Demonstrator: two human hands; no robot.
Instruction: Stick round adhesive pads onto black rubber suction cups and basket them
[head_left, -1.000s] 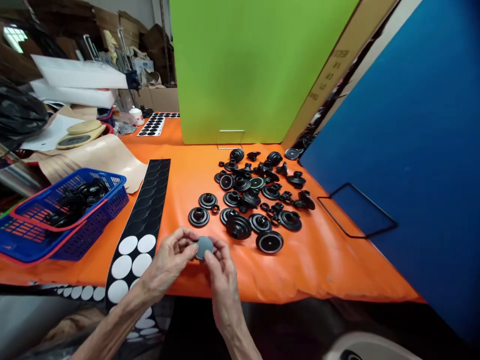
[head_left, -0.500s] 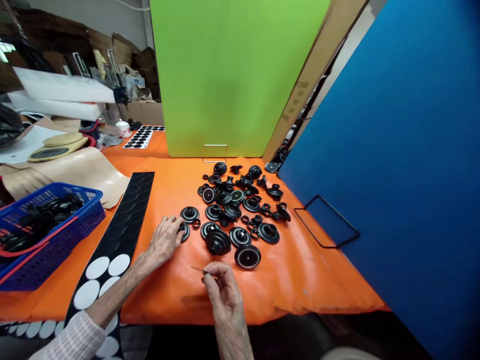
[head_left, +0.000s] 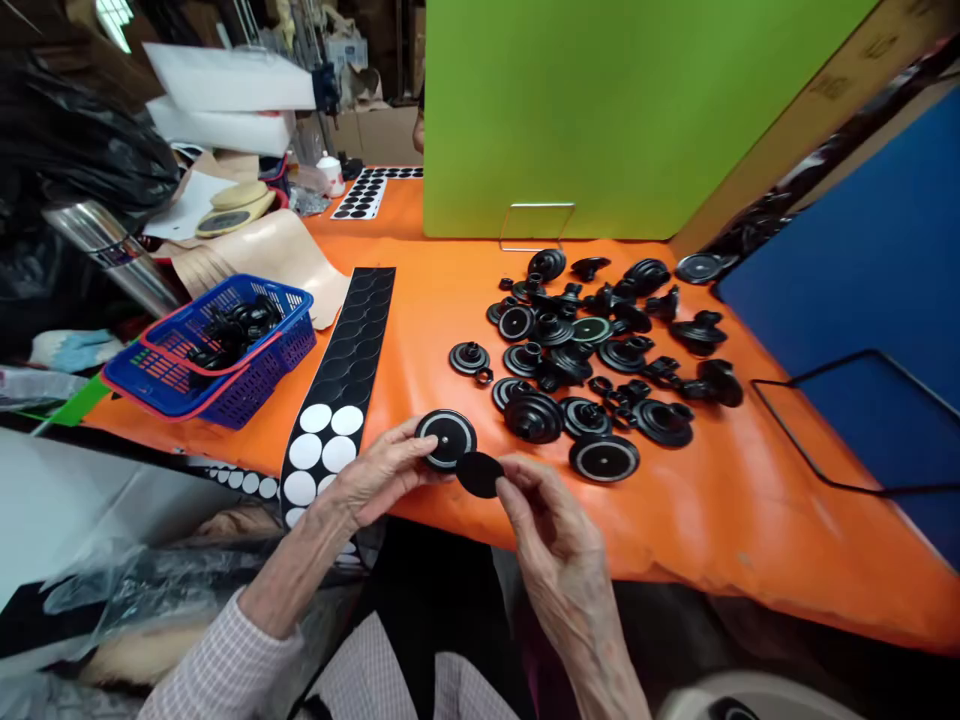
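My left hand grips a round black base by its left edge; its flat face with a pale ring and a centre dot is turned up toward me. Between the thumb and fingers of my right hand is a thin black round sticker, held by its right edge. The sticker lies just below and right of the base, its edge overlapping or very close to it; I cannot tell if they touch. Beyond both hands, several more black bases and small black rings are scattered on the orange table cover.
Left of my hands runs a black sticker strip with white circles at its near end. A blue basket of black parts stands farther left. A green panel rises at the back, a blue panel with a black wire handle at the right.
My left hand has picked up a base from the table and brought it nearer, face up. My right hand has turned the sticker flat and moved it beside the base. The view has shifted left and down.
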